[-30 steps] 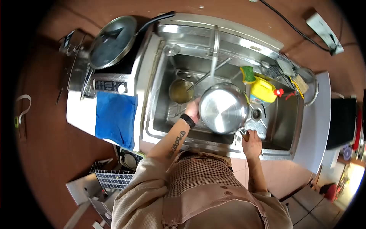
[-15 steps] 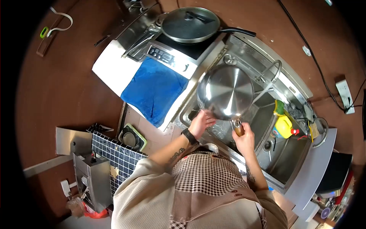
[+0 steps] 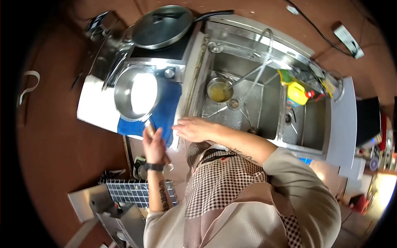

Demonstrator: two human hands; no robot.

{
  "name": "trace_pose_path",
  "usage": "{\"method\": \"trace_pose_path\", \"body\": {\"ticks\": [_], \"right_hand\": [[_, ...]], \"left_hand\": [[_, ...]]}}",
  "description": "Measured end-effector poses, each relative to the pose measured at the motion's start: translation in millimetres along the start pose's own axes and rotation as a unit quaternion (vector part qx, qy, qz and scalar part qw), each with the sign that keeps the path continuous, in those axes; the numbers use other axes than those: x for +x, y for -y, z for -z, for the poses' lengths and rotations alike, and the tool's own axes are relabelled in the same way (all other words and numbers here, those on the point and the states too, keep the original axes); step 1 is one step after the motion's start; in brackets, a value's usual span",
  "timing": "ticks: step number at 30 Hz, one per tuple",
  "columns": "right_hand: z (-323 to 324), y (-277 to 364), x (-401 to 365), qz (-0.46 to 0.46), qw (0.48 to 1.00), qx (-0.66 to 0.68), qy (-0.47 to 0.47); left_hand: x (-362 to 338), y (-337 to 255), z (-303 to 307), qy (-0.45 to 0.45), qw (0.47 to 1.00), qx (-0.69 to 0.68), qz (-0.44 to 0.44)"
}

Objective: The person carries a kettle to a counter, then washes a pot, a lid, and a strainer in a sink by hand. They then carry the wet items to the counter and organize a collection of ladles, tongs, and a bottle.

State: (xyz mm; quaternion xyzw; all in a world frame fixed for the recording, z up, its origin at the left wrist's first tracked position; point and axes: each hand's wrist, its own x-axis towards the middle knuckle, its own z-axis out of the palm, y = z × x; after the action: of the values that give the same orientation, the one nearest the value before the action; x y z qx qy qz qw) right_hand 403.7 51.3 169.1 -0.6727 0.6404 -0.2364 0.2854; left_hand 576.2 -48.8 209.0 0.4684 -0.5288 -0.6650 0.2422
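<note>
A stainless steel pan (image 3: 124, 97) with a brown handle is over the blue cloth (image 3: 170, 99) on the white counter beside the stove. Its handle is wrapped in the fingers of my left hand (image 3: 154, 146), which wears a dark wristband. A bright glare covers part of the pan. My right hand (image 3: 192, 129) reaches across in front of my body, fingers stretched out and holding nothing. Its fingertips are at the counter's front edge, to the right of the pan handle.
A lidded frying pan (image 3: 162, 31) sits on the cooktop. In the sink (image 3: 252, 111) are a small pot (image 3: 219, 89) with yellowish liquid and several utensils. A curved faucet (image 3: 271, 41) arches over it. A yellow bottle (image 3: 296, 93) and a green sponge (image 3: 284, 77) stand at the divider.
The pan has moved left from above the sink to the blue cloth. Its handle has passed from my right hand to my left. My view has shifted as well.
</note>
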Motion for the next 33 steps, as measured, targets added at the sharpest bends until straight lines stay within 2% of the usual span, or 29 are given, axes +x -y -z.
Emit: {"method": "trace_pose_path", "body": {"ticks": [2,3,5,6,7,8,9,10,11,12,13,14,15,16,17,19,20,21,22,23,25,26,27,28,29,31,32,33], "right_hand": [[-3,-15,-30,-0.066,0.996,0.063,0.024],[-13,-43,-48,-0.072,0.991,0.106,-0.039],[5,-72,-85,-0.242,0.957,0.124,-0.102],[11,-97,-101,-0.275,0.933,0.128,-0.192],[14,-136,-110,-0.304,0.888,0.187,-0.289],[34,-161,-116,-0.355,0.827,0.262,-0.347],[56,-183,-124,-0.298,0.702,0.484,-0.429],[80,-209,-126,-0.283,0.645,0.546,-0.453],[109,-212,-119,-0.277,0.562,0.586,-0.514],[132,-225,-113,-0.285,0.515,0.607,-0.534],[145,-243,-114,-0.276,0.502,0.622,-0.534],[158,-262,-114,-0.265,0.490,0.638,-0.532],[163,-282,-114,-0.255,0.478,0.653,-0.529],[160,-302,-118,-0.222,0.512,0.643,-0.524],[152,-316,-122,-0.267,0.569,0.571,-0.528],[119,-341,-133,-0.350,0.663,0.413,-0.517],[73,-385,-149,-0.387,0.732,0.279,-0.487],[30,-416,-162,-0.454,0.764,0.172,-0.425],[-12,-447,-175,-0.512,0.780,0.060,-0.353],[-49,-450,-184,-0.600,0.759,-0.019,-0.251],[-123,-454,-200,-0.642,0.738,0.063,-0.199],[-150,-458,-206,-0.658,0.725,0.099,-0.177],[-176,-462,-215,-0.675,0.708,0.135,-0.158],[-200,-460,-212,-0.645,0.716,0.159,-0.217],[-200,-454,-213,-0.632,0.723,0.176,-0.216],[-183,-422,-214,-0.569,0.797,0.130,-0.156],[-170,-401,-216,-0.540,0.821,0.129,-0.136],[-126,-367,-212,-0.543,0.783,0.213,-0.216]], "left_hand": [[11,14,37,-0.009,0.999,0.042,0.017],[16,29,54,-0.010,0.998,0.063,0.018],[24,40,70,-0.014,0.998,0.063,0.023],[28,40,72,-0.009,0.997,0.081,0.008],[32,42,73,-0.007,0.998,0.068,0.005],[42,47,79,-0.007,0.997,0.072,0.023],[53,52,84,-0.007,0.996,0.079,0.041],[61,51,80,0.002,0.997,0.071,0.037],[75,61,85,0.011,0.997,0.063,0.034],[81,63,81,0.001,0.998,0.062,0.029],[83,64,76,-0.011,0.998,0.063,0.024],[80,57,73,-0.021,0.996,0.069,0.057],[85,61,79,-0.019,0.994,0.104,0.034],[81,66,84,-0.044,0.994,0.090,0.052],[75,63,78,-0.071,0.992,0.076,0.068],[61,74,100,-0.102,0.966,0.227,-0.076],[43,60,93,-0.136,0.949,0.278,-0.068],[28,48,83,-0.170,0.929,0.310,-0.106],[12,37,74,-0.207,0.905,0.343,-0.141],[5,36,65,-0.243,0.876,0.357,-0.215],[-9,21,32,-0.266,0.844,0.425,-0.192],[-10,17,8,-0.247,0.850,0.424,-0.192],[-10,17,-7,-0.208,0.879,0.399,-0.160],[-8,22,-20,-0.170,0.898,0.378,-0.145],[4,31,-40,-0.111,0.922,0.347,-0.130],[28,57,-79,0.012,0.924,0.364,-0.117],[38,65,-114,0.120,0.936,0.311,-0.112],[40,69,-144,0.216,0.934,0.263,-0.106]]}}
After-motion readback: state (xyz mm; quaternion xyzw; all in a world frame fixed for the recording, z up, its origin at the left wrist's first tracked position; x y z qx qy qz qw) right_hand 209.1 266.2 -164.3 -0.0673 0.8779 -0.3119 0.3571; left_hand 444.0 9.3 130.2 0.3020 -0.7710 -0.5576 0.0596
